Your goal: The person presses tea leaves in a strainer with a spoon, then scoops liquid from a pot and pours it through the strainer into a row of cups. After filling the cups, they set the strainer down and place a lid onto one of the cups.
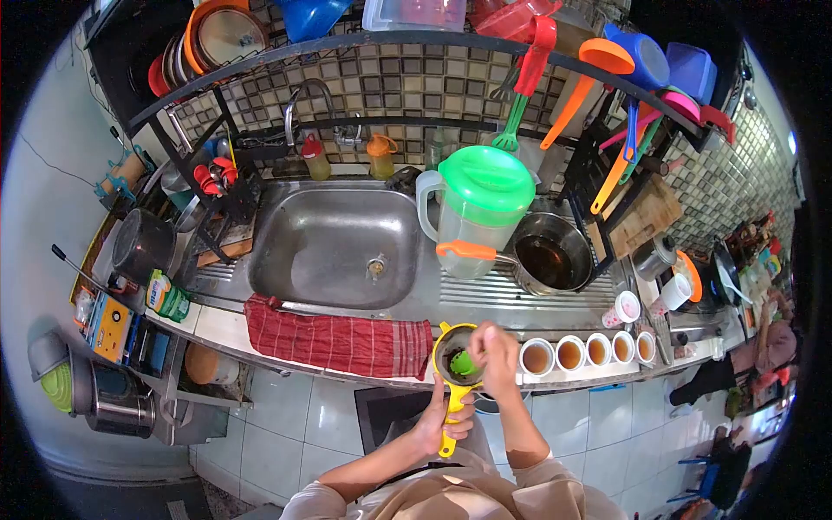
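Note:
My left hand (442, 422) is wrapped round the handle of a yellow strainer (455, 400), whose bowl is at the counter's front edge with dark matter inside. Over the bowl's right side, my right hand (494, 351) is closed round something; a green spoon-like tool (464, 363) shows below its fingers, its head in the strainer. To the right stands a row of several cups of brown liquid, the nearest cup (536, 356) close to my right hand. Behind them a pot (551, 253) holds dark liquid, beside a clear pitcher with a green lid (487, 178).
A steel sink (338, 247) lies at left centre, with a red checked cloth (334, 340) along its front edge. Utensils hang from a black rack (381, 39) above. A detergent pack (166, 296) stands at left. Another person (776, 347) is at far right.

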`<state>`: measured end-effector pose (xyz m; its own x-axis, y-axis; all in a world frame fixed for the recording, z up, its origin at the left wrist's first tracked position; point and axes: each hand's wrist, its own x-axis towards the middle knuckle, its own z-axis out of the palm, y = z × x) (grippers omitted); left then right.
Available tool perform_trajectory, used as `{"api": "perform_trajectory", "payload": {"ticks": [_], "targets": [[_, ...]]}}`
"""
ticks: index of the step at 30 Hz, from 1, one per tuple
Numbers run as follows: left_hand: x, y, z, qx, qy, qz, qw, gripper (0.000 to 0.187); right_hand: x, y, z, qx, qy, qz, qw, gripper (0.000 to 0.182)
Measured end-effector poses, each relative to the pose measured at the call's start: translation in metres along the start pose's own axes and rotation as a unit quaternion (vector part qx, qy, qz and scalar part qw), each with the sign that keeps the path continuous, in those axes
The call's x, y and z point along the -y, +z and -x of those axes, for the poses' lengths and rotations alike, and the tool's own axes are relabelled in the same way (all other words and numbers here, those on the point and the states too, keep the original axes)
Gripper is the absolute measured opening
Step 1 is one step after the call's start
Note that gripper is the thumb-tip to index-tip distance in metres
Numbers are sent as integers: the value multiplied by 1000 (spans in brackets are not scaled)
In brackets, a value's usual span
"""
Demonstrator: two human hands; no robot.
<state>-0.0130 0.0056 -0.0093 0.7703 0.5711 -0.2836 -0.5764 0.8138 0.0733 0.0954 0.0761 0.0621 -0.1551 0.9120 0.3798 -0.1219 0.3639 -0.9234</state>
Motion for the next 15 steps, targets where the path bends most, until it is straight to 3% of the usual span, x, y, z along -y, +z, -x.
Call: {"api": "perform_trajectory", "payload": {"ticks": [2, 7, 11, 13, 15], "targets": [[1, 1, -1, -11, 1, -10, 1000, 64, 0, -5, -5, -54, 47, -101, 992, 40], [1, 6, 1, -23, 3, -14, 1000, 65, 2, 6, 8, -40, 40, -42, 997, 39], [7, -4, 1, -77, 3, -14, 997, 63, 12, 26, 19, 46, -5, 84, 995, 24], [9, 0, -1, -166, 21, -105, 980, 62, 13, 36, 17, 91, -21, 128, 987, 19], [8, -1, -2, -147, 19, -120, 982, 60, 12, 43, 13, 147, -52, 170, 973, 14]]}}
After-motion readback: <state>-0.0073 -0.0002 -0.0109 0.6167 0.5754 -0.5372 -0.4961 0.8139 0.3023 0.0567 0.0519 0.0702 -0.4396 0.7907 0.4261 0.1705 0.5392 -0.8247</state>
